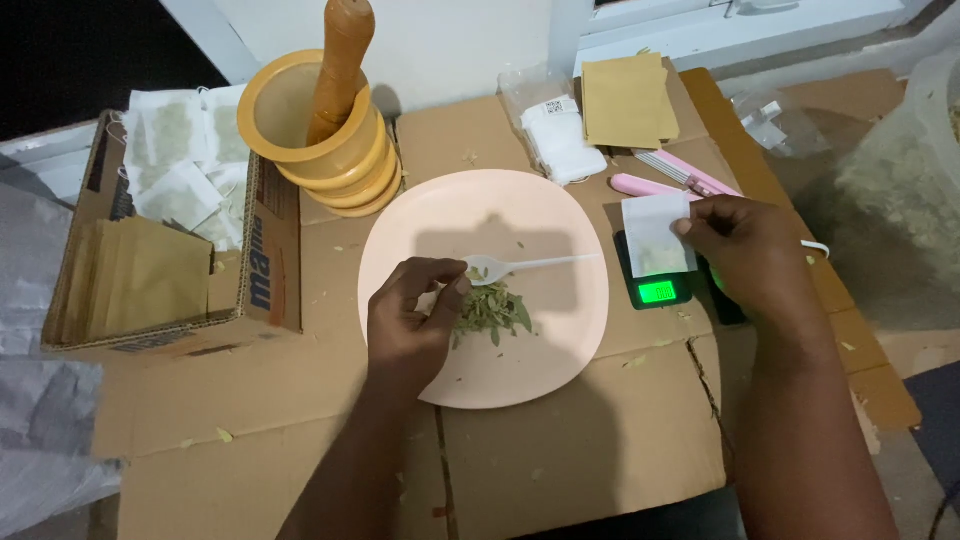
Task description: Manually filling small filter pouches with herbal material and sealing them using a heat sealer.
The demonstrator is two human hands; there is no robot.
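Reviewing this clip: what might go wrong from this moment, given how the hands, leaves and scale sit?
The left hand pinches dried leaves on the pink plate; flakes may scatter, as some already lie on the cardboard. The right hand touches the white sachet on the small scale, which may skew the reading or tip the sachet.

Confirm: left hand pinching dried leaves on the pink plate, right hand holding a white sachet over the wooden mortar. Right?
Not quite. The right hand holds the white sachet over the small digital scale, not the wooden mortar, which stands at the far left. The head view shows it. The left hand does pinch dried leaves on the pink plate.
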